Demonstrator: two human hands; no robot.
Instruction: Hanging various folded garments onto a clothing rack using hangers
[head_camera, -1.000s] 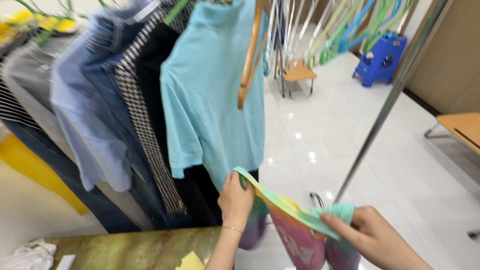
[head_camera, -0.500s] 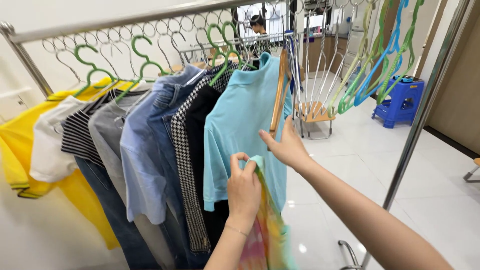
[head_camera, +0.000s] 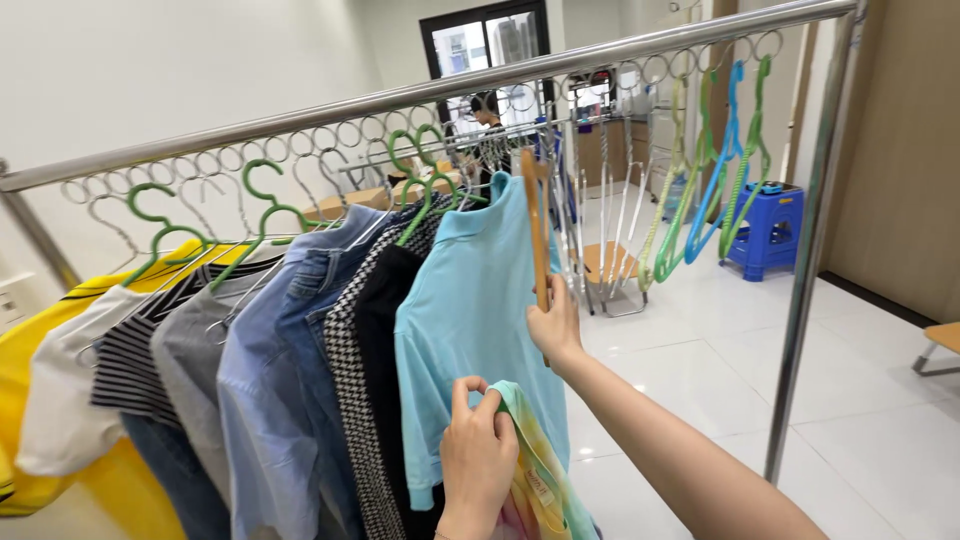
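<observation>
My left hand (head_camera: 478, 455) grips the top edge of a tie-dye garment (head_camera: 535, 480) in green, yellow and pink, low in the middle of the view. My right hand (head_camera: 555, 328) reaches up and holds the lower end of a wooden hanger (head_camera: 536, 230) that hangs on the metal clothes rail (head_camera: 420, 95). The hanger sits just right of a light blue polo shirt (head_camera: 470, 310), the last garment on the rail.
Left of the polo hang a black top, a houndstooth piece, denim and light blue shirts, grey, striped, white and yellow tops (head_camera: 30, 400). Empty green and blue hangers (head_camera: 715, 180) dangle to the right. The rail's upright post (head_camera: 805, 260), a blue stool (head_camera: 765, 230) and a person far back.
The view tilted up from the table to the rail. My right hand let go of the tie-dye garment and took hold of the wooden hanger. My left hand raised the garment.
</observation>
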